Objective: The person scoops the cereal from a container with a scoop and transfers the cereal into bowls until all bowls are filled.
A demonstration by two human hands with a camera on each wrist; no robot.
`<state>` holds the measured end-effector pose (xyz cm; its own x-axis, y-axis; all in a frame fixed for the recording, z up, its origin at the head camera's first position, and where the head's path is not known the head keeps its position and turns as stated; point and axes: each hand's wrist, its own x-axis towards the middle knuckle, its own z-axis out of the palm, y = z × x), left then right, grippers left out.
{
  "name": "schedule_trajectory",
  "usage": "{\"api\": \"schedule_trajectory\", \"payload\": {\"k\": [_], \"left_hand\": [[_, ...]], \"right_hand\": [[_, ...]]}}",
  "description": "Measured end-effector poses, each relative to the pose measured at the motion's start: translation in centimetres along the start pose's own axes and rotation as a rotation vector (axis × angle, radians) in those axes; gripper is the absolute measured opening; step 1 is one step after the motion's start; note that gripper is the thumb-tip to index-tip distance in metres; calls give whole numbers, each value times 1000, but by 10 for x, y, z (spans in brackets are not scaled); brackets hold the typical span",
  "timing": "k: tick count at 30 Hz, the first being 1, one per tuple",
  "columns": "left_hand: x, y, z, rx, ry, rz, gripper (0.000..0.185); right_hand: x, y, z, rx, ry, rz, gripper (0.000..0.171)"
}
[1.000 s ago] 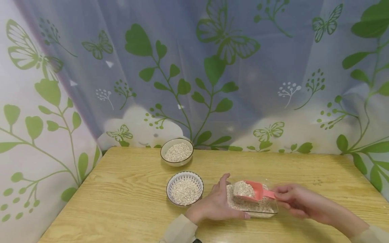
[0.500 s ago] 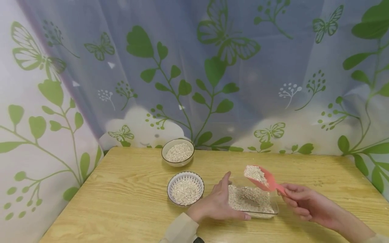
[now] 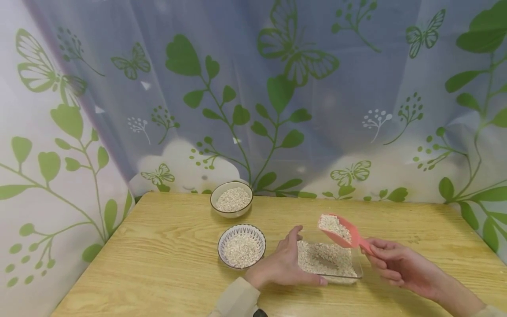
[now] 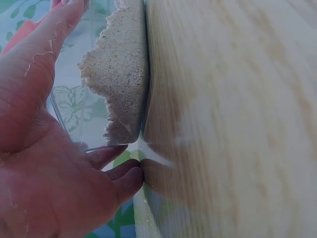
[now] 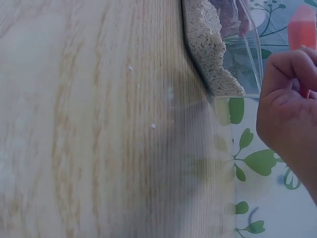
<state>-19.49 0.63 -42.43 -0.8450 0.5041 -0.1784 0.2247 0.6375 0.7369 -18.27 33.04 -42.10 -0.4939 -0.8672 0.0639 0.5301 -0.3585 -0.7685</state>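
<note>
Right hand (image 3: 396,263) pinches the handle of a pink scoop (image 3: 339,231) heaped with grain above the clear tray (image 3: 358,268), which the left hand (image 3: 283,264) steadies with straight fingers; any tilt risks spilling grain onto the worktop (image 3: 158,273).

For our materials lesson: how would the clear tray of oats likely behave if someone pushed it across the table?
The clear tray probably slides easily: smooth wooden table, and the left hand steadies it. Its low, flat shape seems unlikely to tip. The loose oats would likely shift.
</note>
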Motion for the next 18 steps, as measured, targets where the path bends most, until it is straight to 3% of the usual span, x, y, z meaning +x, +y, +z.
{"api": "schedule_trajectory", "payload": {"k": [18], "left_hand": [[2,0,-1,0,7,-2,130]], "right_hand": [[7,1,7,-11,21,-29,56]]}}
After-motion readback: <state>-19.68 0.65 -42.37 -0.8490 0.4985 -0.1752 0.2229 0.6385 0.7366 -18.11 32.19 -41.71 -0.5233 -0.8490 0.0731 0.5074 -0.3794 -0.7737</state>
